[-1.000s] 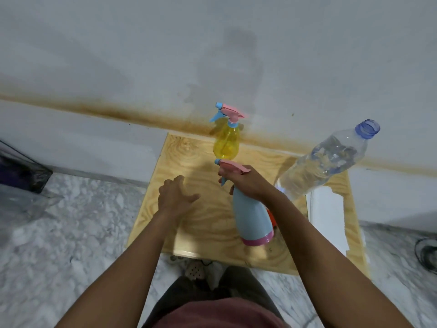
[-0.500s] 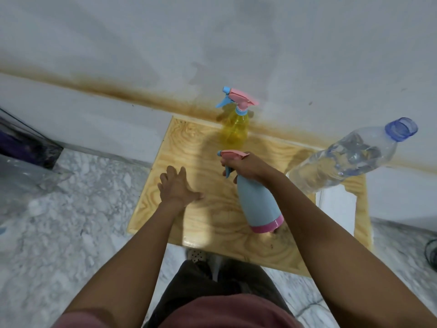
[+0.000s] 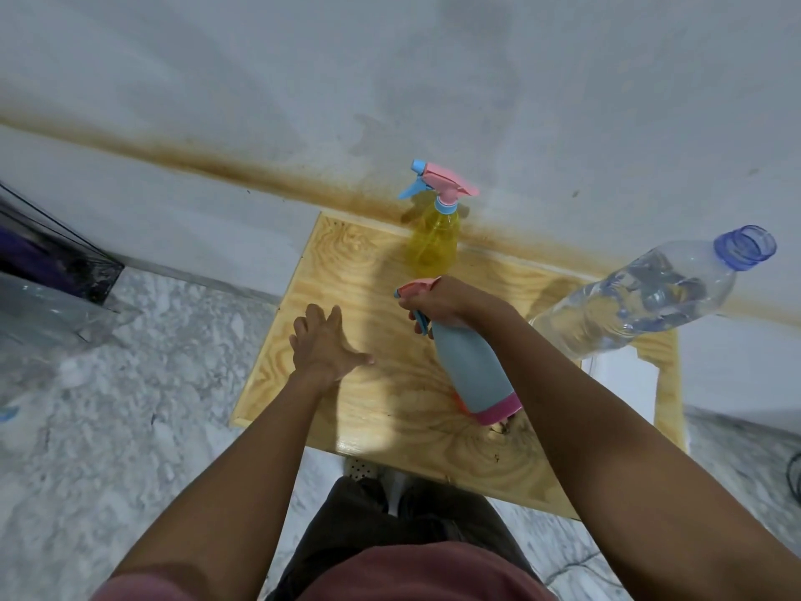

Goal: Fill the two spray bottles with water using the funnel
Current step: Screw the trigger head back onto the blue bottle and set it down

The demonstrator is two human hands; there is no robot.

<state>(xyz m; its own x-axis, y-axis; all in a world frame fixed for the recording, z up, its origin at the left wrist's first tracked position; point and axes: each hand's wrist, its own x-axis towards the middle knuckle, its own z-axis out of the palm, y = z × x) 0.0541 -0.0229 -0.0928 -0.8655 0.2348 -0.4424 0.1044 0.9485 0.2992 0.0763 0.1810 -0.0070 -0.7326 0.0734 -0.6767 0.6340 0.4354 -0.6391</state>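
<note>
Glossy grained plywood table [image 3: 355,271], clear plastic water bottle [image 3: 641,301], marbled floor [image 3: 151,383].

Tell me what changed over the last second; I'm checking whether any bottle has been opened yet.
Little changed. The left hand spread flatter on the wooden table, apart from the bottles. The right hand kept its grip on the pink trigger head of the blue plastic spray bottle, which stayed put. The yellow translucent spray bottle and the clear plastic water bottle did not move. Both sprayer heads remain on.

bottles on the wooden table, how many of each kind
spray bottles: 2, the yellow spray bottle at the back and the blue spray bottle gripped at its head by the right hand
clear water bottle: 1, uncapped
total: 3
</note>
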